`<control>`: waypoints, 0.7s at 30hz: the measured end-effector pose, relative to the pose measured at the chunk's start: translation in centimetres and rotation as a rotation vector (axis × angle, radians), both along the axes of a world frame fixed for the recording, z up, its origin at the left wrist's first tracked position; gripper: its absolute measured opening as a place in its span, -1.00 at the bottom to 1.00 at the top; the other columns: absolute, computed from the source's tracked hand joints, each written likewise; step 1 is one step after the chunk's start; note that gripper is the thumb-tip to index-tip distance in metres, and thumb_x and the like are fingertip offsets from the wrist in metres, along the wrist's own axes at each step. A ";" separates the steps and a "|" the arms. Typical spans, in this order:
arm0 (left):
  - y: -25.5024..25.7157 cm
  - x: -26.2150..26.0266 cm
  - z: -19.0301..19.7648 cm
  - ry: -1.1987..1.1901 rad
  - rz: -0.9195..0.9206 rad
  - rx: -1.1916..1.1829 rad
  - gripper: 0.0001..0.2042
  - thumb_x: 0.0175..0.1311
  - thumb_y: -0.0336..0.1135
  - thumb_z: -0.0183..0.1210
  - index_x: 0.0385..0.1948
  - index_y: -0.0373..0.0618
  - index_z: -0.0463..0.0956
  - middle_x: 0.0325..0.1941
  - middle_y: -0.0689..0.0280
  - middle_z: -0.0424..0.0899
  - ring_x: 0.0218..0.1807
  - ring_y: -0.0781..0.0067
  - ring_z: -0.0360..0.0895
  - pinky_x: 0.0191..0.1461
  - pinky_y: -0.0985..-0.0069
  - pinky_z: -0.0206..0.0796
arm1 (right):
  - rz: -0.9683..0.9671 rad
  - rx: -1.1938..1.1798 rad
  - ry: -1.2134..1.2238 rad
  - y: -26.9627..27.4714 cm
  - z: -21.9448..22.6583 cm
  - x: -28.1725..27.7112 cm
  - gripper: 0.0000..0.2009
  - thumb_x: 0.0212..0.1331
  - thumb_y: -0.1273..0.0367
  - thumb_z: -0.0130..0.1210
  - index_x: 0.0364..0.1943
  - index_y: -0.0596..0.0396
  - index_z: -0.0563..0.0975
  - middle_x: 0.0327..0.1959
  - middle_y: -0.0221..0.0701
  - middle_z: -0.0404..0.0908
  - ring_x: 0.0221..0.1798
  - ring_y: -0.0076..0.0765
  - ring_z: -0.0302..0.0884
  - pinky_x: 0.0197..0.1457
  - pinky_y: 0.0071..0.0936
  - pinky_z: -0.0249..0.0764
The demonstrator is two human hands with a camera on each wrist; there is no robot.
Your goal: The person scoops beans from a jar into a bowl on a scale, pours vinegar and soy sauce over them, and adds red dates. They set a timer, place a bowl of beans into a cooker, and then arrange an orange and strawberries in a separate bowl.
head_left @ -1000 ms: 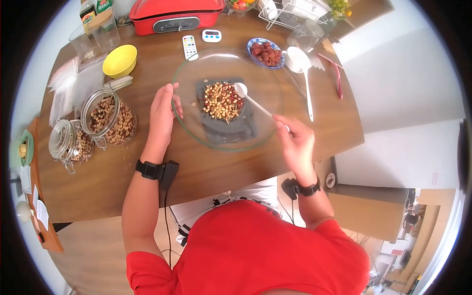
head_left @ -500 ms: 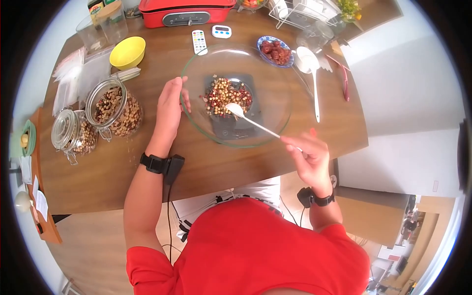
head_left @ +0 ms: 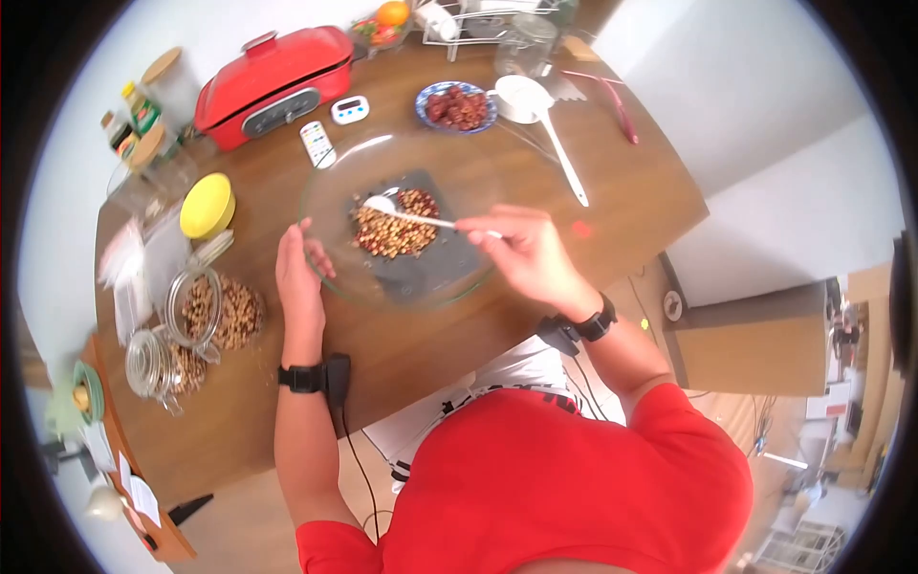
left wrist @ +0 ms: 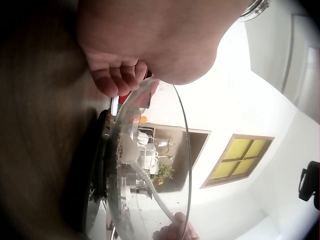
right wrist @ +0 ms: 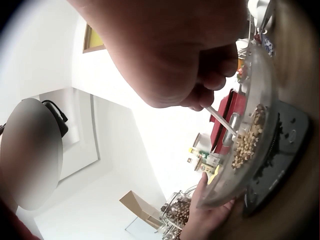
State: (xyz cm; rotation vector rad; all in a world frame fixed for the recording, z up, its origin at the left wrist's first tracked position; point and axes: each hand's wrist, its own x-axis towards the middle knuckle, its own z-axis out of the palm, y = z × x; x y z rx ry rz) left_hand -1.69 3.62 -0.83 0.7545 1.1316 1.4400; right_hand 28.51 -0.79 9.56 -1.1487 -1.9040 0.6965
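Note:
A clear glass bowl (head_left: 327, 203) stands on a dark kitchen scale (right wrist: 292, 132). Mixed beans and grains (head_left: 397, 239) lie in its bottom. My left hand (head_left: 302, 268) rests against the bowl's left outer side, its fingers loosely bent in the left wrist view. The right hand (head_left: 524, 251), over the bowl's right side, pinches the handle end of a long white spoon (head_left: 426, 219). The spoon's head is down among the beans, toward the left of the pile. In the right wrist view, curled fingers hide the handle's end.
Two open glass jars of beans, a larger one (head_left: 239, 314) and a smaller one (head_left: 189, 371), stand left. Beyond are a yellow bowl (head_left: 207, 206), a remote (head_left: 318, 145), a timer (head_left: 350, 110), a red electric cooker (head_left: 277, 81), a plate of dates (head_left: 457, 107) and a white ladle (head_left: 564, 158).
The spoon has moved through the beans, from the pile's near edge to its upper left, with the right hand shifting left. The head view has turned. My left hand stays at the bowl's side.

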 end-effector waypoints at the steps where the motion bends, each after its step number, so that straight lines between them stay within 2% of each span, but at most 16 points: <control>1: 0.0 0.1 0.1 0.009 0.008 0.000 -0.54 0.62 0.01 -0.05 0.23 -0.22 0.44 -0.45 0.44 0.44 -0.46 0.60 0.40 -0.38 0.57 0.27 | 0.027 0.029 -0.013 -0.4 0.3 0.2 -0.82 0.29 0.56 0.15 -0.09 0.20 0.71 -0.45 -0.28 0.61 -0.45 -0.31 0.51 -0.33 -0.38 0.42; 2: 0.1 0.2 0.2 0.005 -0.007 0.013 -0.54 0.62 0.01 -0.05 0.23 -0.22 0.44 -0.45 0.44 0.44 -0.46 0.60 0.40 -0.38 0.57 0.27 | 0.012 0.043 -0.017 -0.8 0.8 0.5 -0.82 0.29 0.56 0.15 -0.09 0.20 0.71 -0.45 -0.28 0.61 -0.45 -0.31 0.51 -0.33 -0.38 0.42; 4: -0.1 0.2 0.3 0.016 0.000 -0.011 -0.53 0.62 0.02 -0.06 0.23 -0.23 0.43 -0.46 0.44 0.43 -0.46 0.62 0.40 -0.38 0.58 0.27 | 0.104 0.038 -0.023 -2.1 1.5 0.8 -0.80 0.27 0.59 0.14 -0.09 0.19 0.71 -0.45 -0.28 0.61 -0.46 -0.31 0.51 -0.34 -0.39 0.42; 8: 0.0 0.3 0.4 0.013 -0.026 -0.012 -0.49 0.60 0.07 -0.06 0.24 -0.23 0.41 -0.46 0.48 0.40 -0.44 0.63 0.36 -0.37 0.60 0.19 | 0.185 0.058 0.007 -3.4 -0.2 1.7 -0.77 0.22 0.62 0.14 -0.09 0.19 0.71 -0.45 -0.28 0.62 -0.46 -0.24 0.55 -0.39 -0.34 0.44; 12: -0.1 0.3 0.6 0.028 -0.029 0.000 -0.48 0.61 0.08 -0.07 0.25 -0.24 0.39 -0.47 0.47 0.40 -0.44 0.61 0.36 -0.36 0.59 0.18 | 0.048 0.106 -0.064 -3.1 -0.4 2.1 -0.76 0.17 0.64 0.17 -0.10 0.20 0.72 -0.44 -0.24 0.62 -0.46 -0.19 0.59 -0.40 -0.31 0.47; 16: 0.0 0.3 0.2 0.017 -0.013 -0.001 -0.49 0.61 0.06 -0.06 0.25 -0.24 0.38 -0.46 0.46 0.41 -0.44 0.60 0.37 -0.36 0.58 0.22 | 0.102 0.133 0.032 -3.0 -0.3 1.2 -0.77 0.16 0.63 0.18 -0.12 0.21 0.72 -0.46 -0.24 0.60 -0.46 -0.18 0.58 -0.41 -0.30 0.46; 18: 0.0 0.5 0.4 0.018 -0.001 -0.014 -0.51 0.62 0.05 -0.06 0.23 -0.24 0.40 -0.46 0.44 0.42 -0.44 0.60 0.39 -0.37 0.57 0.25 | 0.021 0.130 -0.085 -2.7 -0.3 1.2 -0.78 0.15 0.61 0.20 -0.13 0.21 0.72 -0.46 -0.24 0.59 -0.46 -0.18 0.57 -0.41 -0.29 0.46; 19: -0.1 0.3 0.4 0.000 0.002 -0.015 -0.52 0.62 0.03 -0.07 0.22 -0.24 0.42 -0.45 0.42 0.43 -0.45 0.59 0.40 -0.38 0.57 0.29 | 0.025 0.179 -0.050 -2.4 -0.8 1.3 -0.76 0.19 0.64 0.18 -0.09 0.20 0.72 -0.47 -0.27 0.57 -0.47 -0.29 0.48 -0.42 -0.37 0.37; 21: 0.0 0.0 0.1 0.004 0.005 -0.010 -0.52 0.62 0.03 -0.06 0.22 -0.24 0.41 -0.45 0.43 0.43 -0.45 0.59 0.40 -0.38 0.57 0.29 | 0.040 0.172 -0.056 -2.3 -0.9 1.3 -0.75 0.18 0.64 0.18 -0.09 0.20 0.72 -0.46 -0.27 0.58 -0.46 -0.29 0.49 -0.41 -0.38 0.38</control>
